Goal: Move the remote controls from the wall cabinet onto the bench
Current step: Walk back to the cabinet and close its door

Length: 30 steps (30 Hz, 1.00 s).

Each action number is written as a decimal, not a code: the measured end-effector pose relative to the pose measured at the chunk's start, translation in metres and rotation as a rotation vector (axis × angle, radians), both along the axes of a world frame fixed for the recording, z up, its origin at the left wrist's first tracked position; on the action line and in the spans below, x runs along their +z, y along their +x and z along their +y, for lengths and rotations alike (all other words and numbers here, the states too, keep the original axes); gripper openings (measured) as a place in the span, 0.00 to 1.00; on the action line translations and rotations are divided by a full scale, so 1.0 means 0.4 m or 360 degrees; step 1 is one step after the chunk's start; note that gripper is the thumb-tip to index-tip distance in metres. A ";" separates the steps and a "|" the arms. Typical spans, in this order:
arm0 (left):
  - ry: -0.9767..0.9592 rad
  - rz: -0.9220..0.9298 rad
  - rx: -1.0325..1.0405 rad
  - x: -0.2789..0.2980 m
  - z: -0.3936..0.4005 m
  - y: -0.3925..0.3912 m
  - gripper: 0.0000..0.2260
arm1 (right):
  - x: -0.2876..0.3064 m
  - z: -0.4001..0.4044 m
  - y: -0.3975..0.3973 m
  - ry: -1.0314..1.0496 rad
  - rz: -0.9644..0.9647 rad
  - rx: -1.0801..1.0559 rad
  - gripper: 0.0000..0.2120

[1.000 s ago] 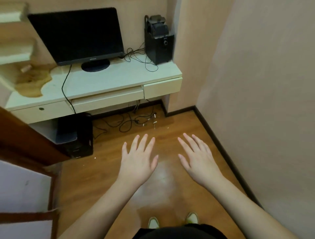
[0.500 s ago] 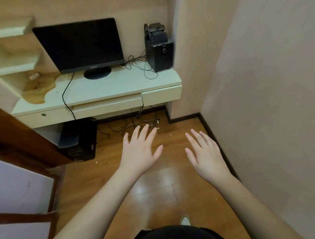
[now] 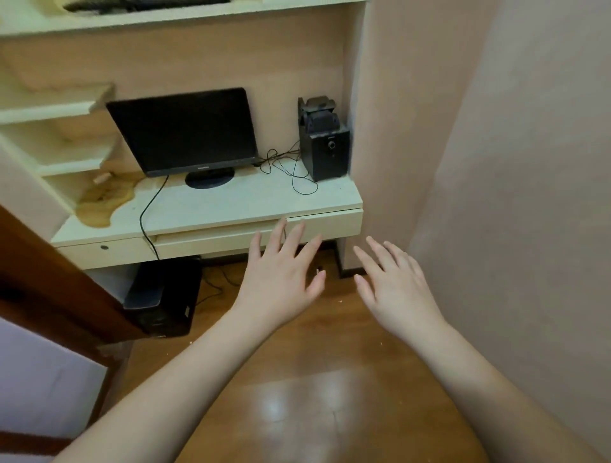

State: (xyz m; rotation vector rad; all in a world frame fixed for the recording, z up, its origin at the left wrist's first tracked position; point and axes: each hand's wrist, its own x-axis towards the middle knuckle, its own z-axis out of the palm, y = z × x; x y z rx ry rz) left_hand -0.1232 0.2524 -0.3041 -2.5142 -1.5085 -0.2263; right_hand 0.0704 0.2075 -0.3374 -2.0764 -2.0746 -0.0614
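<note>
My left hand (image 3: 281, 274) is stretched forward, palm down, fingers spread and empty, just in front of the desk's drawer front. My right hand (image 3: 393, 284) is held beside it, also flat, spread and empty, close to the right wall. A cream wall shelf (image 3: 231, 10) runs along the top edge of the view, with dark flat objects (image 3: 145, 4) lying on it; they are cut off and I cannot tell what they are. No remote control can be clearly made out, and no bench is in view.
A cream desk (image 3: 215, 205) holds a black monitor (image 3: 185, 132), a black speaker (image 3: 324, 145) with loose cables, and a peeled brown patch at its left. Small shelves (image 3: 53, 109) stand at the left. A black computer case (image 3: 165, 297) sits under the desk. A brown door edge (image 3: 49, 281) is at the left, a pink wall (image 3: 529, 198) at the right.
The view has tilted up and moved closer to the desk, so the upper shelf has come into sight. Both hands have risen forward toward the drawer front, still spread and empty.
</note>
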 end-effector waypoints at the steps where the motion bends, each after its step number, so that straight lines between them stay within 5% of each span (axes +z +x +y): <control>1: 0.0020 0.0004 -0.0001 0.016 0.018 -0.003 0.28 | 0.013 0.022 -0.002 0.0018 -0.0017 -0.0001 0.26; 19: 0.0265 -0.0131 -0.0211 0.261 0.435 -0.184 0.29 | 0.279 0.444 -0.169 0.0386 -0.0280 -0.0038 0.28; 30: 0.0502 -0.0215 -0.0331 0.425 0.621 -0.090 0.29 | 0.456 0.580 -0.081 0.0572 -0.0370 -0.0175 0.28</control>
